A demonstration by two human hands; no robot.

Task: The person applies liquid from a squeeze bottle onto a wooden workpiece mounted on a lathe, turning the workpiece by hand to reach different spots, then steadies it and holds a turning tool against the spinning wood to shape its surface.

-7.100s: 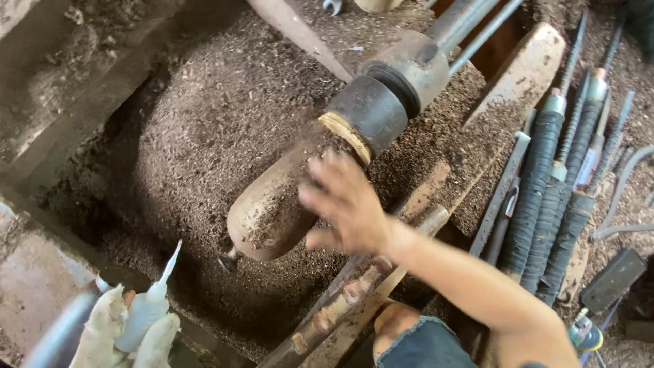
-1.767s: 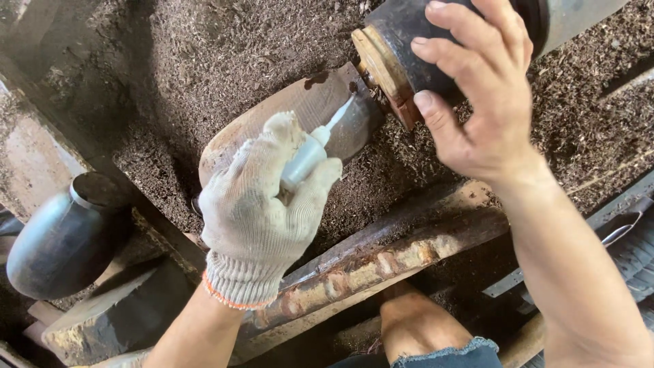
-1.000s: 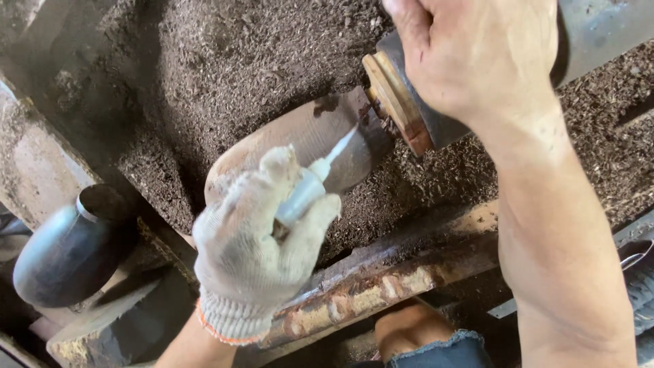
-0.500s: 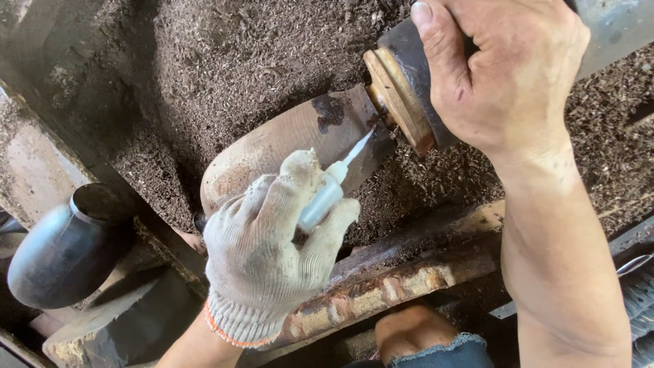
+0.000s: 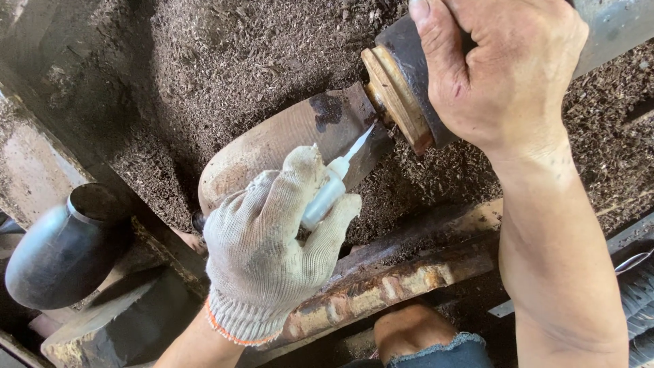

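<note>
A rounded wooden workpiece (image 5: pixel 286 136) sits on a lathe, fixed to a wooden disc (image 5: pixel 395 99) on a dark chuck (image 5: pixel 412 54). My right hand (image 5: pixel 504 68), bare, grips around the chuck from above. My left hand (image 5: pixel 272 238) wears a white knit glove and holds a small white glue bottle (image 5: pixel 328 193). The bottle's thin nozzle points at a dark stain on the workpiece close to the disc.
Wood shavings (image 5: pixel 238 54) cover the lathe bed behind the workpiece. A rusty metal tool rest bar (image 5: pixel 395 279) runs below it. A dark rounded vase (image 5: pixel 65 249) stands at the left. My knee (image 5: pixel 422 337) shows at the bottom edge.
My left hand has brought the glue bottle close to the workpiece near the disc. My right hand has shifted its grip around the chuck, which seems to have turned a little.
</note>
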